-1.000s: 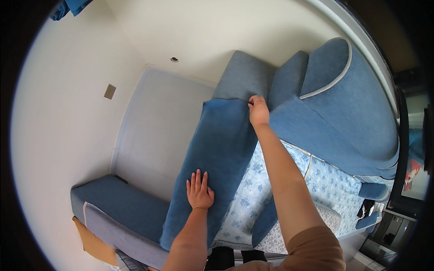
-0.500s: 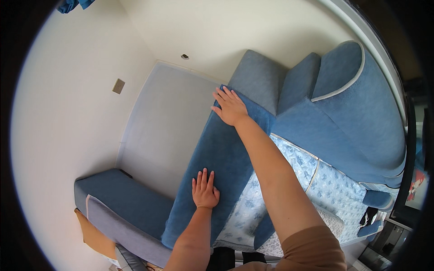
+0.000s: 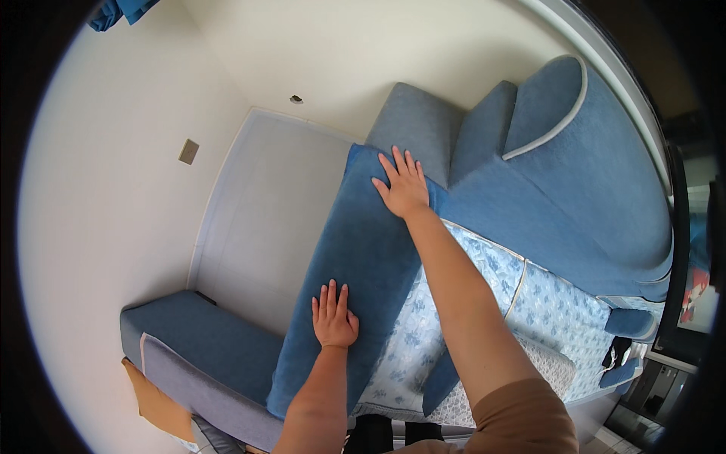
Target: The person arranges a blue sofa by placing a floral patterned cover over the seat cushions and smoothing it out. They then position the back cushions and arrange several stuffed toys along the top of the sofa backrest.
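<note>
Two palms rest on the long blue cover point(image 3: 368, 234) in the head view, left hand point(image 3: 335, 319) on its nearer half, right hand point(image 3: 404, 188) at its far end, fingers spread and gripping nothing, seemingly to press it flat. It lies between grey floor point(image 3: 265, 219) and floral padding point(image 3: 408, 333), long axis slanting from lower left to upper right

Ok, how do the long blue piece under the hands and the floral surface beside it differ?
Look: the long blue piece is plain deep blue; the floral surface is pale with blue flowers.
Contact: left hand and right hand lie on the long blue piece; neither hand rests on the floral surface.
Shared: both show blue.
</note>
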The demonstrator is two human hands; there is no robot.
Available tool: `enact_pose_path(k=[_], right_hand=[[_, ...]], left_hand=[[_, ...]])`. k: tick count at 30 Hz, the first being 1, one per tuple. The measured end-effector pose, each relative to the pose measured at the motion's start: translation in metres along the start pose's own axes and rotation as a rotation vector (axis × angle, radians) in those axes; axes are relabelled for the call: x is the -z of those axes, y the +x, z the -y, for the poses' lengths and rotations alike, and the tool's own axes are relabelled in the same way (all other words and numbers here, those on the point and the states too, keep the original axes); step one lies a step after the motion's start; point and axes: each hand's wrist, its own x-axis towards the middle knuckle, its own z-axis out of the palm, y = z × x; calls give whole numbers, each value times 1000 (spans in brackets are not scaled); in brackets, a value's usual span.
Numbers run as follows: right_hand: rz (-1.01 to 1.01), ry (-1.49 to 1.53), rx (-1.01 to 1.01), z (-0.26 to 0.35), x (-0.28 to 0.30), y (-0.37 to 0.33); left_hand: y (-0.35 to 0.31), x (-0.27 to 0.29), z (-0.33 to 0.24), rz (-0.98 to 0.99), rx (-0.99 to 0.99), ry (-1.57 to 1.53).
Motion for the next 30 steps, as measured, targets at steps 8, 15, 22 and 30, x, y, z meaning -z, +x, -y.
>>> enact_pose_path(k=[8, 15, 22, 30], right_hand=[[70, 123, 89, 31, 17, -95], [-34, 417, -6, 5, 91, -201], [5, 176, -529, -149, 125, -589], [87, -145, -1244, -304, 221, -877]], left_hand=[[-4, 1, -1, -49, -19, 35], [-9, -3, -6, -105, -64, 90], [-13, -5, -11, -115, -75, 172], [-137, -11, -88, 10, -296, 4]])
